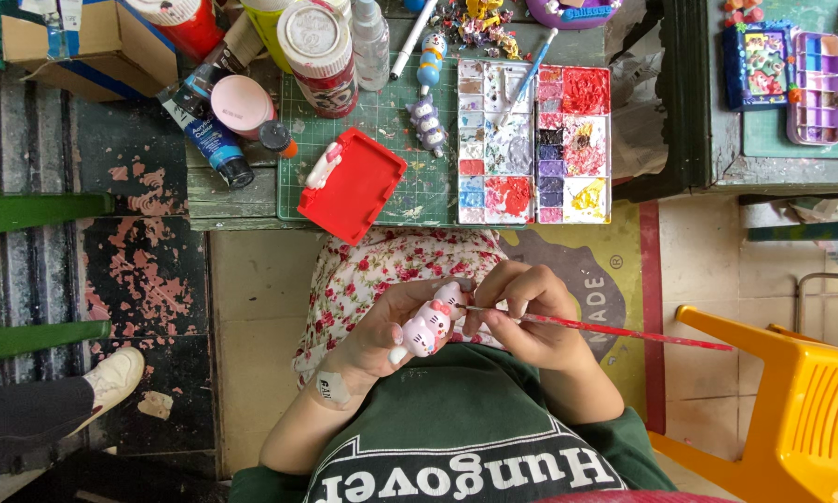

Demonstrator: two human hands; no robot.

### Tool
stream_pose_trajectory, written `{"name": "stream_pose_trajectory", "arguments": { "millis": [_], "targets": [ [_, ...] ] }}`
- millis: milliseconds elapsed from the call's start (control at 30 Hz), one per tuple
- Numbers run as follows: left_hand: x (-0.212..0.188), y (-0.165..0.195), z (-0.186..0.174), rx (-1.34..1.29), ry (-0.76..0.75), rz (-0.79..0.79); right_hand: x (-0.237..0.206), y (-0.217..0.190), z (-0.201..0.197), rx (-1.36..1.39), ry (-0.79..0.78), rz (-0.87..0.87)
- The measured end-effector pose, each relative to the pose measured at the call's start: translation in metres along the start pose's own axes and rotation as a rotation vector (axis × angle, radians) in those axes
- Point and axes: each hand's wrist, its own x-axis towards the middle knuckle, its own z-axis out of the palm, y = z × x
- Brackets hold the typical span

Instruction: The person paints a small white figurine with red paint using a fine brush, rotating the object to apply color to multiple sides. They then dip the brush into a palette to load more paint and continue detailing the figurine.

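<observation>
My left hand (381,331) holds a small pink and white cat-like figurine (425,328) over my lap. My right hand (531,312) grips a thin red paintbrush (624,331), whose tip touches the figurine's upper side near its head. The brush handle sticks out to the right. A plaster is stuck on my left wrist. Below my hands lie a floral cloth (363,270) and my green shirt.
A paint palette (533,144) with many coloured wells lies on a green cutting mat (391,121), beside a red tray (352,184), paint bottles (209,126) and small figurines (427,121). A yellow plastic chair (791,391) stands right, a green one (27,279) left. Someone's shoe (111,377) shows lower left.
</observation>
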Motion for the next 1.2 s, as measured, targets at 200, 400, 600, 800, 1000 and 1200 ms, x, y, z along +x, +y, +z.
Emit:
{"name": "stream_pose_trajectory", "arguments": {
  "millis": [200,400,600,800,1000,1200],
  "targets": [
    [0.001,0.001,0.0,0.004,-0.003,0.007,-0.002,0.003,-0.001,0.017,0.002,-0.001],
    [0.001,-0.003,-0.003,-0.032,-0.005,0.035,-0.004,0.006,0.0,0.096,0.028,-0.003],
    [0.001,-0.008,-0.011,-0.106,-0.076,0.063,-0.007,0.007,0.0,0.146,0.055,0.028],
    [0.0,-0.017,-0.02,-0.219,-0.045,0.065,-0.007,0.008,-0.002,0.038,0.053,-0.016],
    [-0.003,-0.02,-0.025,-0.118,-0.078,0.106,-0.005,0.008,-0.001,-0.065,0.028,-0.049],
    [-0.004,-0.021,-0.026,-0.105,-0.016,0.089,-0.002,0.007,0.001,-0.034,0.024,-0.04]
  ]
}}
